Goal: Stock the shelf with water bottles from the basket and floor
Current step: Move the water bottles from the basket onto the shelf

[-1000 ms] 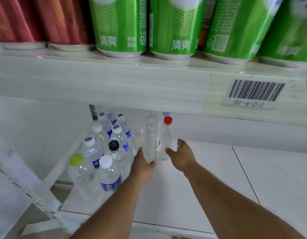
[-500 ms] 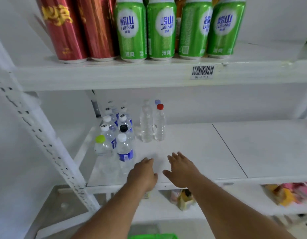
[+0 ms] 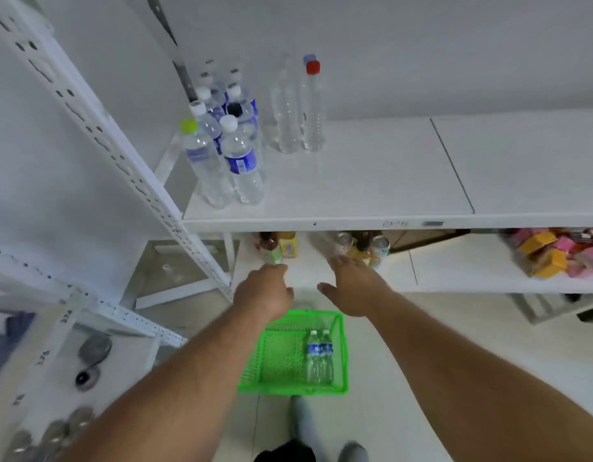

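Shelf (image 3: 355,181) mid-frame, bottles grouped upper left. Basket (image 3: 281,358) low centre on floor w/ two bottles (image 3: 319,358) inside. Left hand (image 3: 263,293) loosely curled, right hand (image 3: 350,288) spread, both empty above basket. I judge: btwn loads; next, reach down, grab pair.

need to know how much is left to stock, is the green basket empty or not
Not empty. The green basket on the floor holds two water bottles lying side by side along its right side; the rest of it is bare mesh.

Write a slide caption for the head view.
Both empty hands, left and right, reach toward the green basket holding two water bottles, below the partly stocked shelf.
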Demonstrator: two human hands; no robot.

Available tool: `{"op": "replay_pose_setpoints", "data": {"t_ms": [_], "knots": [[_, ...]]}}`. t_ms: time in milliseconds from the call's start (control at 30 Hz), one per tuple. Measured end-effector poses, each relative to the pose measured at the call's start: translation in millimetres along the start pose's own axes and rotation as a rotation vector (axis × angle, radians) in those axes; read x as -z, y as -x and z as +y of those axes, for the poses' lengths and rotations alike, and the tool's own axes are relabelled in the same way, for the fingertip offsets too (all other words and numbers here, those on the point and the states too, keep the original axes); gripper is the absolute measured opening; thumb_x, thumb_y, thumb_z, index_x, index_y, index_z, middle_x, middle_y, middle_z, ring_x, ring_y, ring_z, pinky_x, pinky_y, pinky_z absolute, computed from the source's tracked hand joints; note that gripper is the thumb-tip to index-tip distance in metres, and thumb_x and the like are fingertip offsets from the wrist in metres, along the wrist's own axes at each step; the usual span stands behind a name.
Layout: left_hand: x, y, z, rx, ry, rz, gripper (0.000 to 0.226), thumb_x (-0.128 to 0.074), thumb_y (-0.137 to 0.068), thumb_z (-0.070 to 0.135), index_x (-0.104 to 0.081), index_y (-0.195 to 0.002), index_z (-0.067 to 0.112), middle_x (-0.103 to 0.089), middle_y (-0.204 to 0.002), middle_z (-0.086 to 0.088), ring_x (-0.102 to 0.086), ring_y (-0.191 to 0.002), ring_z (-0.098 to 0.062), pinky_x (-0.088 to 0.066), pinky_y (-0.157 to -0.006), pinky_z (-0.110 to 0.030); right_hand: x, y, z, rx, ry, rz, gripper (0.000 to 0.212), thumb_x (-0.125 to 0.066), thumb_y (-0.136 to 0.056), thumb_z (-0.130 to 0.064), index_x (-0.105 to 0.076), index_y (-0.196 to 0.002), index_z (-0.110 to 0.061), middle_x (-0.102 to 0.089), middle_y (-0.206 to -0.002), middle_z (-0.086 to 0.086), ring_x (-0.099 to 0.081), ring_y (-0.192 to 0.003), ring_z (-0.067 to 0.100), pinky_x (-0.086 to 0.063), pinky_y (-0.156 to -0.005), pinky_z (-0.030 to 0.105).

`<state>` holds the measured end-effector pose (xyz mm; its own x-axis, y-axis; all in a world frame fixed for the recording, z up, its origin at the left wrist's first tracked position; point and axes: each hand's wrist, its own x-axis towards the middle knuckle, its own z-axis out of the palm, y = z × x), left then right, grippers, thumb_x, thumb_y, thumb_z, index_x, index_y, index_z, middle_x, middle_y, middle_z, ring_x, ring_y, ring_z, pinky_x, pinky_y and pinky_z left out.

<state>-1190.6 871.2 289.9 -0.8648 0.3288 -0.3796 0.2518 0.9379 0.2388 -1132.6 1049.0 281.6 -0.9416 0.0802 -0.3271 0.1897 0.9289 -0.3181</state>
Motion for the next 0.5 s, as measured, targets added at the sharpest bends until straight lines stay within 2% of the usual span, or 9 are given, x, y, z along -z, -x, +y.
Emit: {"op": "replay_pose_setpoints", "data": {"t_ms": [100, 200, 500], "knots": [[-37.5, 15.2, -12.7, 0.030, 0.022, -0.093, 0.058, -0.056, -0.089, 0.040, -0.042, -0.144, 0.028, -0.051, -0.143, -0.003, -0.053, -0.125, -0.028, -0.048, -0.100, -0.042, -40.8, 14.0, 10.5, -0.042, -0.052, -0.097, 0.070, -0.049, -0.097, -0.051, -0.033, -0.151, -0.010, -0.037, -0.156, 0.012, -0.035, -0.142, 0.030, -0.031, -0.116, 0.039], [-67.5, 19.2, -28.9, 0.065, 0.028, -0.168, 0.062, -0.057, -0.088, 0.042, -0.040, -0.146, 0.027, -0.049, -0.145, -0.003, -0.052, -0.128, -0.028, -0.047, -0.102, -0.042, -72.7, 20.8, 16.6, -0.091, -0.073, -0.170, 0.073, -0.047, -0.098, -0.052, -0.026, -0.155, -0.011, -0.030, -0.161, 0.010, -0.030, -0.146, 0.029, -0.027, -0.119, 0.037], [-144.7, -23.5, -103.3, 0.100, 0.064, -0.410, 0.065, -0.053, -0.090, 0.043, -0.034, -0.149, 0.024, -0.044, -0.150, -0.007, -0.045, -0.135, -0.028, -0.040, -0.109, -0.038, -166.6, -7.1, 13.0, -0.320, -0.170, -0.293, 0.061, -0.048, -0.099, -0.043, -0.034, -0.151, -0.013, -0.042, -0.152, 0.009, -0.042, -0.137, 0.028, -0.032, -0.111, 0.031]]}}
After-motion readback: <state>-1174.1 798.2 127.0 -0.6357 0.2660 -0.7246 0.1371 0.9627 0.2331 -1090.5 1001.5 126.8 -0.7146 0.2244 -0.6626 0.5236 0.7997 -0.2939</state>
